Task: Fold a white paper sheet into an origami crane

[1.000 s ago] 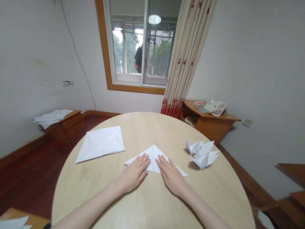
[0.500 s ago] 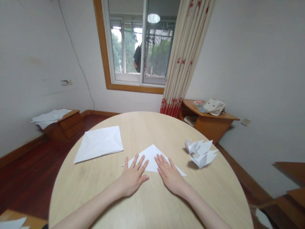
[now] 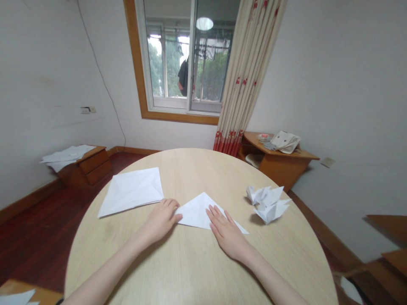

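A white paper triangle (image 3: 195,210) lies flat near the middle of the round wooden table (image 3: 197,275), its peak pointing away from the person and its long edge towards them. The right hand (image 3: 226,232) rests open and flat on the right half of the triangle, fingers straight and close together, pressing the sheet down. The left hand (image 3: 161,217) sits at the triangle's left corner with its fingers curled in and the fingertips touching the paper's edge; whether they pinch the corner or only push against it cannot be told. Just beyond the left hand, a larger creased white sheet (image 3: 132,190) lies on the table, apart from the triangle. To the right, well apart from the right hand, a small heap of folded paper figures (image 3: 269,203) stands near the table's edge. Behind the table are a window (image 3: 181,59) and a curtain (image 3: 246,72)
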Demonstrator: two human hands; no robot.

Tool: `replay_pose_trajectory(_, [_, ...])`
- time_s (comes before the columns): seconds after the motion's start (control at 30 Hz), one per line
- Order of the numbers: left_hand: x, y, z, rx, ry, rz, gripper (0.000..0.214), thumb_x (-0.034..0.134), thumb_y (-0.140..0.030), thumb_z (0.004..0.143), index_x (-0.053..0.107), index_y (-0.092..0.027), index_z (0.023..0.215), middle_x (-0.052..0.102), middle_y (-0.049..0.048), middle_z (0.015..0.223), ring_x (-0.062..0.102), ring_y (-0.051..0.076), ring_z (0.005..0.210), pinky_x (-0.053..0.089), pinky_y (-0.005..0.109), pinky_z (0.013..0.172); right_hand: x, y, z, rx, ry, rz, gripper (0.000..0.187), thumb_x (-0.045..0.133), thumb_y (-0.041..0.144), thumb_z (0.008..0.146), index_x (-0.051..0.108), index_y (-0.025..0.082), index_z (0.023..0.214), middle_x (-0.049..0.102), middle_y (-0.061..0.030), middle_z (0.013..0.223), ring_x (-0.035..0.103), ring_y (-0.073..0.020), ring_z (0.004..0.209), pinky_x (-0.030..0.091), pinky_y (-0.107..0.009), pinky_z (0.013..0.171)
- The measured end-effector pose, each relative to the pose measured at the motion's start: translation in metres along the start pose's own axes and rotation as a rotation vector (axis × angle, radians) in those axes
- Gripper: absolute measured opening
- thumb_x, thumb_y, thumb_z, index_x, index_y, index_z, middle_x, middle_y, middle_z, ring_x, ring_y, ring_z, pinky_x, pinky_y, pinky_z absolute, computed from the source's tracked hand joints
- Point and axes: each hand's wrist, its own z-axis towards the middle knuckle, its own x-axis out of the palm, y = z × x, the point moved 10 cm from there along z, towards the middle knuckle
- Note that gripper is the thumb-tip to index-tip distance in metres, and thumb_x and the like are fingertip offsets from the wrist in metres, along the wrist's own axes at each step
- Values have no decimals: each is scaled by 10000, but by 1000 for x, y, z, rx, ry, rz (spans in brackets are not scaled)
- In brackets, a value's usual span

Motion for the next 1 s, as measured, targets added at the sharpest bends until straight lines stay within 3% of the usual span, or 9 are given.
replay_pose_trajectory(0.1, [-11,21,3,-37,75,-6,301,676,-409,761,582,-185,939,618,78,1004,533,285,987,430,376,831,0,-1,0,10,1,-8,516,193,323,991,242,186,1485,199,-40,1548,121,-174,1436,114,-446,1172])
replay_pose_trajectory(0.2, [-10,31,4,-14,180,-4,362,748,-467,662,602,-203,862,593,62,1031,513,278,979,413,353,825,-3,1,0,-6,-17,-4,509,200,324,990,253,206,1483,208,-38,1545,137,-177,1433,130,-450,1168])
replay_pose_trajectory(0.33, [-9,37,4,-4,235,-25,300,772,-411,640,615,-209,796,594,46,1043,511,271,995,396,348,843,-2,-1,0,9,-4,-13,512,208,326,989,271,186,1477,211,-44,1544,140,-175,1432,126,-439,1172])
replay_pose_trajectory(0.5, [-10,38,5,2,230,-78,260,762,-415,637,614,-213,709,628,32,999,537,267,979,409,335,817,-1,-2,1,-8,-15,1,505,209,339,992,257,222,1481,211,-34,1543,145,-177,1431,132,-445,1169])
replay_pose_trajectory(0.73, [-8,44,7,-5,253,-121,257,779,-370,600,591,-196,623,642,35,978,564,254,946,426,318,800,-2,-1,0,6,8,-8,512,201,336,991,263,189,1478,203,-37,1543,138,-170,1432,130,-439,1171])
replay_pose_trajectory(0.87, [-13,40,6,-39,193,-77,351,790,-418,586,592,-188,763,641,46,909,578,269,900,453,348,778,-3,1,0,15,25,-30,516,196,333,993,263,167,1478,194,-44,1545,128,-172,1434,118,-438,1173])
replay_pose_trajectory(1.0, [-16,17,3,-5,17,-205,409,616,-387,799,544,-170,1138,604,114,1182,555,272,1098,433,415,950,-2,0,0,5,-1,-25,508,206,328,993,264,191,1479,215,-45,1543,133,-176,1432,126,-449,1172])
